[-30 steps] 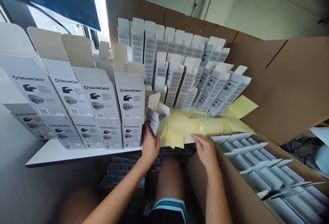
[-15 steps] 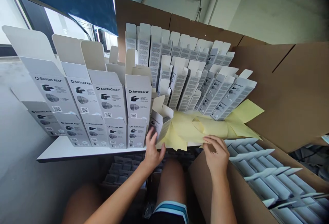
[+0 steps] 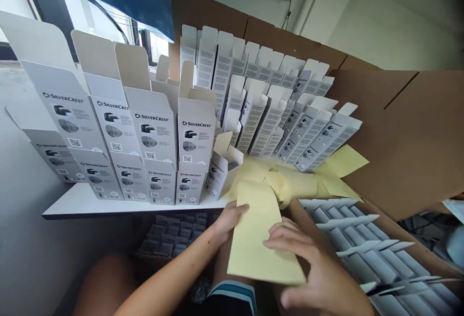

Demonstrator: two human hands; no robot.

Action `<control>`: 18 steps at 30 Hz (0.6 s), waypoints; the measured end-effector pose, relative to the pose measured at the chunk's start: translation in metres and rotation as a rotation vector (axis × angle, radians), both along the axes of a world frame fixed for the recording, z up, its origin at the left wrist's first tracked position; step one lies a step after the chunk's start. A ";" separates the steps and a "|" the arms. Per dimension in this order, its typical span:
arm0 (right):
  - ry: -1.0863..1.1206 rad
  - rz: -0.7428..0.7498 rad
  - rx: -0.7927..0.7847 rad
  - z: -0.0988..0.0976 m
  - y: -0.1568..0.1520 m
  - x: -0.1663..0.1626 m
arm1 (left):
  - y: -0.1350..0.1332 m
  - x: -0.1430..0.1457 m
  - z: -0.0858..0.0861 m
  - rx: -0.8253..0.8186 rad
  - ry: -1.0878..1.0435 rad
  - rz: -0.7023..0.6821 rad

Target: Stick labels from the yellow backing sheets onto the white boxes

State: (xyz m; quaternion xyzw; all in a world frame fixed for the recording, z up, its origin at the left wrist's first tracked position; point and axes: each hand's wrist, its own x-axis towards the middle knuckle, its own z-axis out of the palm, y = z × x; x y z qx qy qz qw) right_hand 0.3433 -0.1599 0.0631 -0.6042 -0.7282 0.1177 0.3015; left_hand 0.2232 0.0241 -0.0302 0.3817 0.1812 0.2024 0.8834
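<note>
Paper (image 3: 252, 246) lies between left fingers (image 3: 240, 209), perhaps touching blurred right fingers (image 3: 281, 239).

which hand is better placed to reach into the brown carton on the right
Probably the right hand: it is nearer the brown carton, its fingers spread over the yellow sheet. The left hand is farther off and holds the sheet's edge.

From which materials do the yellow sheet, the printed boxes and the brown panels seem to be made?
Yellow sheet: probably matt paper; thin, without gloss.
Printed boxes: likely smooth paperboard, shown by thin, creased flaps.
Brown panels: apparently dull cardboard, judging by colour and straight seams; whether corrugated, I cannot tell.
</note>
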 end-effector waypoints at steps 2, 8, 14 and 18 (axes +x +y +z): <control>0.264 0.029 0.097 -0.008 0.005 0.016 | -0.005 -0.009 -0.003 0.027 -0.003 0.006; 0.765 -0.562 0.295 -0.040 0.036 0.032 | -0.031 -0.062 -0.008 0.245 0.004 0.035; 1.016 -0.284 -0.082 -0.044 0.054 -0.032 | -0.046 -0.116 -0.011 0.285 0.024 0.204; 0.998 -0.175 -0.246 -0.041 0.060 -0.072 | -0.052 -0.148 -0.005 0.238 0.020 0.438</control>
